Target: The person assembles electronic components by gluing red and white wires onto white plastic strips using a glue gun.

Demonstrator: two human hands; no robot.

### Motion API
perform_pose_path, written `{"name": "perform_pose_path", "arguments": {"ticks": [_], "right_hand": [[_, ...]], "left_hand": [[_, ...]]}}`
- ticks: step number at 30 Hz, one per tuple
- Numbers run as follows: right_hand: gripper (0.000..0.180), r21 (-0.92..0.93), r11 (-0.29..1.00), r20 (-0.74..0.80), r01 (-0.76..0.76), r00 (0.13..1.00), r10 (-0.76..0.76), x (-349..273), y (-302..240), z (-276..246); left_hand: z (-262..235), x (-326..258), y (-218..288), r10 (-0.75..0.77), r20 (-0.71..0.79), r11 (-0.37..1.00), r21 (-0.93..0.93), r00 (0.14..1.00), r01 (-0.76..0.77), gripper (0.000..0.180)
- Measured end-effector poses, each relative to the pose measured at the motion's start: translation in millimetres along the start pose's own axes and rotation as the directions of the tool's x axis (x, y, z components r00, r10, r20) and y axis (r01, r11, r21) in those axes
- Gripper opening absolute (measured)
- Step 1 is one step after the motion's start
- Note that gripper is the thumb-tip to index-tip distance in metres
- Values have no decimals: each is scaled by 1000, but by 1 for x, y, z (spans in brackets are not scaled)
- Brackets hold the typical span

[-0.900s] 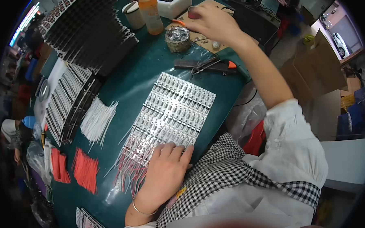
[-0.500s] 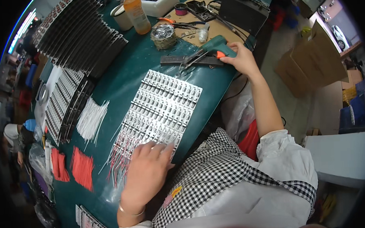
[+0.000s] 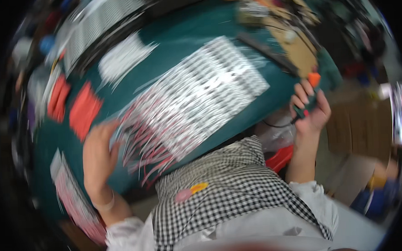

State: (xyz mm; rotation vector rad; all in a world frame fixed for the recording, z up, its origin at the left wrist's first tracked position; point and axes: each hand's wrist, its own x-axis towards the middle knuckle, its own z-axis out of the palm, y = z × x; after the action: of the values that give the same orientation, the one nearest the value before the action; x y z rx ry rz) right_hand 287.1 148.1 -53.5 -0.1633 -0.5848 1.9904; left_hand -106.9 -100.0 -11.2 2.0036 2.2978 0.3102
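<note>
The frame is smeared by motion. A silver panel of small modules in rows point(image 3: 221, 84) lies on the green table, red and white wires point(image 3: 151, 127) spilling from its left end. My left hand point(image 3: 99, 152) is beside those wires, thumb apart from the fingers, with nothing visible in it. Off the panel's right end, my right hand point(image 3: 310, 107) is wrapped round the handle of a green soldering gun point(image 3: 329, 68) with an orange trigger. The gun's tip cannot be made out.
Red wire bundles point(image 3: 86, 110) and a white wire bundle point(image 3: 124, 59) lie at the left. A second wired panel point(image 3: 78, 202) sits near the left front. A dark bar point(image 3: 269, 53) lies beyond the panel, near a tan board point(image 3: 296, 49). Cardboard boxes point(image 3: 358, 127) stand at the right.
The view has turned, so the panel lies more crosswise. My left hand has moved off the panel to the left of the wires. The soldering gun has come nearer, its handle now gripped.
</note>
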Motion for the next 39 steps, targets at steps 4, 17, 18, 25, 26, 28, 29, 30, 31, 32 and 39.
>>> {"name": "perform_pose_path", "arguments": {"ticks": [4,17,18,25,26,28,29,30,31,32,39], "right_hand": [[52,-53,988,85,-143,986,147,-6,34,-2],[67,-794,608,112,-16,979,173,-17,77,39],[67,-805,593,94,-12,984,148,-18,73,44],[68,-816,563,-20,132,967,-255,-22,36,67],[67,-915,360,104,184,967,-232,-13,30,81],[63,-905,370,134,210,966,-221,-14,12,71],[61,-891,401,106,213,956,-272,-16,8,69],[58,-874,435,78,218,945,-317,-17,5,66],[53,-879,431,56,202,943,-328,-18,1,62],[53,-885,418,54,206,936,-348,-18,0,59],[41,-704,673,-103,228,904,-414,-11,-9,39]], "left_hand": [[-1,0,-37,-219,-156,972,50,963,229,33],[51,10,-111,-369,-341,922,-20,865,386,24],[57,14,-118,-346,-333,934,-34,877,356,24],[64,14,-156,-348,-247,937,-71,904,342,18],[64,11,-153,-338,-273,941,-87,901,327,16],[64,13,-150,-282,-305,959,-66,909,275,13],[66,14,-153,-250,-324,968,-48,912,248,11],[68,18,-150,-227,-327,974,-58,918,220,11],[70,23,-148,-210,-338,977,-50,917,206,10],[70,28,-146,-195,-349,980,-40,916,193,10],[66,22,-142,-249,-307,964,16,919,266,8]]}}
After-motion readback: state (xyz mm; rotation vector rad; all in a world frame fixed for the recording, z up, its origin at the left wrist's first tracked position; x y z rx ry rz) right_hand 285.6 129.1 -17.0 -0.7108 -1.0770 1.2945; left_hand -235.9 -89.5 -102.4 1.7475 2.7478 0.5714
